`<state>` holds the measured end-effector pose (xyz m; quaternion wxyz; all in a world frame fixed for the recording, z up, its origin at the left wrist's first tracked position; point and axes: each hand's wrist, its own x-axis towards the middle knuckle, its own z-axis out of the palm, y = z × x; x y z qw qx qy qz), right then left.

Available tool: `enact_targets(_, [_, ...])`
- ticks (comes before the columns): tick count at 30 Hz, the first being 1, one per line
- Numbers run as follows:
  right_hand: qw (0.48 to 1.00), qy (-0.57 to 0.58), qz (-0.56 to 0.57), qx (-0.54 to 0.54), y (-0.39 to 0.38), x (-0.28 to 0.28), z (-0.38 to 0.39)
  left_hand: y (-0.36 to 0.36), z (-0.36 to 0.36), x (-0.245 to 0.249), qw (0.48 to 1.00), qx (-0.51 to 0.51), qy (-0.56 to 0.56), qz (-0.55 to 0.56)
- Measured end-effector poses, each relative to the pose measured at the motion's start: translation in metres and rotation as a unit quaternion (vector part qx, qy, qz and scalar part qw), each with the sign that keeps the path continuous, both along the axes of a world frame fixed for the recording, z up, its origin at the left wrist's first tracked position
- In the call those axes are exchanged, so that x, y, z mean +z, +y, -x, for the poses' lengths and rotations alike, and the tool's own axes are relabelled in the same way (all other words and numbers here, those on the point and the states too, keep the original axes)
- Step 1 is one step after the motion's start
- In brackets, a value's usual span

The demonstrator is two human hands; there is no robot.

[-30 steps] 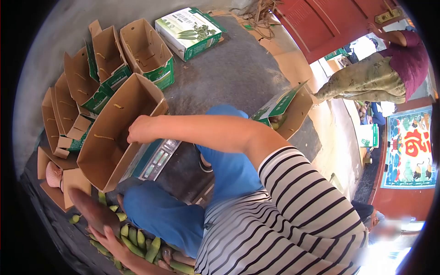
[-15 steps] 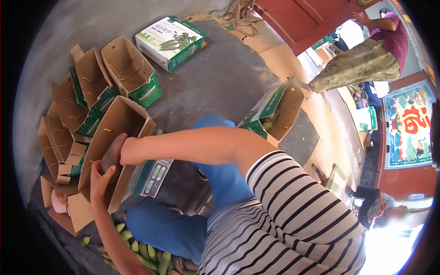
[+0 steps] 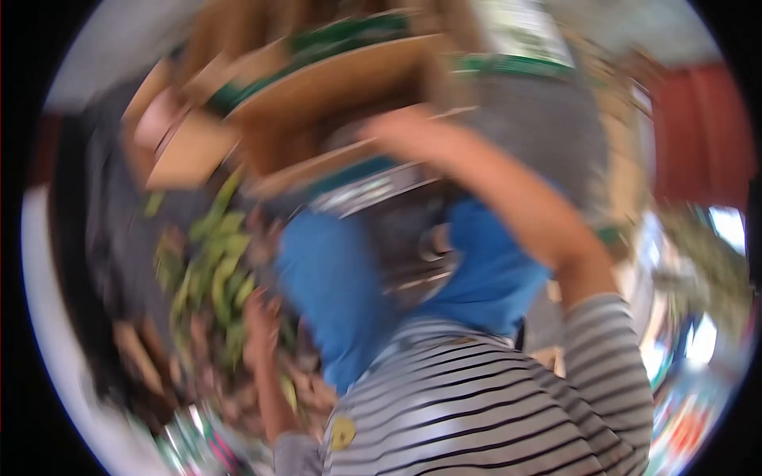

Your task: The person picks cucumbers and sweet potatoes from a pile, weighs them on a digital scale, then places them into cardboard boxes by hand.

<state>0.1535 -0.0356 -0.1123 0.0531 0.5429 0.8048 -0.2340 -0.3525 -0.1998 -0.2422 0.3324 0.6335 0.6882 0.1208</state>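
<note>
Motion blurs the whole view. My right hand (image 3: 397,131) reaches into an open cardboard box (image 3: 317,91) at its near side, its fingers smeared. A dark, rounded thing (image 3: 341,136) shows inside the box right by those fingers. The box overlaps a scale (image 3: 369,193) with a pale display strip in front of my knees. My left hand (image 3: 260,321) is low on the left, over the edge of a heap of long green vegetables (image 3: 218,258) and brownish, root-like ones (image 3: 230,401); its fingers are blurred too.
More brown-and-green boxes stand behind the open one. A smaller open carton (image 3: 190,151) with a pinkish thing (image 3: 159,119) in it sits on the left. Back right is a closed white-and-green box (image 3: 524,36); a red door (image 3: 702,135) stands at far right.
The view has swung toward the left. My left hand has left the brownish root vegetable in the box and moved down to the heap; my right hand is still at the box.
</note>
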Motion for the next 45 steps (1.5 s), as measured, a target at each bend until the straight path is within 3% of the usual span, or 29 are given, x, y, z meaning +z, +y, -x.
enact_targets(1, [1.000,0.011,-0.011,-0.019,-0.001,0.008,0.002,-0.038,0.005,0.005,0.984,-0.102,0.146,-0.009])
enact_targets(2, [0.996,0.059,-0.067,0.027,0.000,-0.010,-0.007,-0.066,0.000,0.016,0.954,-0.108,0.256,0.116])
enact_targets(5, [0.993,0.070,-0.084,0.051,-0.004,0.009,0.000,-0.135,0.016,0.011,0.946,0.075,0.256,0.185])
enact_targets(10, [0.999,-0.008,-0.011,0.036,0.004,0.014,0.005,-0.204,0.066,-0.020,0.878,0.218,0.413,0.110])
enact_targets(11, [0.995,0.096,0.004,0.017,0.005,-0.005,0.003,-0.204,0.073,-0.017,0.858,0.232,0.446,0.104])
enact_targets(13, [0.995,0.083,-0.040,0.030,-0.003,0.006,0.006,-0.202,0.096,-0.024,0.845,0.266,0.431,0.175])
enact_targets(14, [0.988,0.152,0.004,-0.011,0.003,-0.021,0.001,-0.197,0.102,-0.028,0.851,0.248,0.423,0.189])
enact_targets(17, [1.000,0.006,-0.011,-0.005,-0.001,0.002,0.002,-0.140,0.107,-0.060,0.877,0.172,0.421,0.154])
enact_targets(20, [0.999,-0.005,-0.038,0.022,0.010,0.013,-0.011,-0.101,0.085,-0.067,0.876,0.144,0.444,0.123])
enact_targets(24, [1.000,0.010,-0.028,0.008,0.010,0.010,-0.032,-0.101,0.072,-0.054,0.869,0.151,0.456,0.118])
enact_targets(25, [1.000,0.005,-0.024,0.007,0.003,0.008,0.003,-0.112,0.099,-0.061,0.873,0.153,0.445,0.131])
enact_targets(36, [1.000,0.001,-0.020,0.013,0.006,0.009,0.004,-0.125,0.094,-0.039,0.891,0.192,0.392,0.127])
enact_targets(41, [1.000,-0.006,-0.013,0.009,0.005,0.010,0.007,-0.114,0.093,-0.012,0.916,0.259,0.301,0.054])
enact_targets(45, [1.000,0.001,-0.022,0.015,0.005,0.009,0.006,-0.050,0.060,0.069,0.916,0.356,0.106,-0.151])
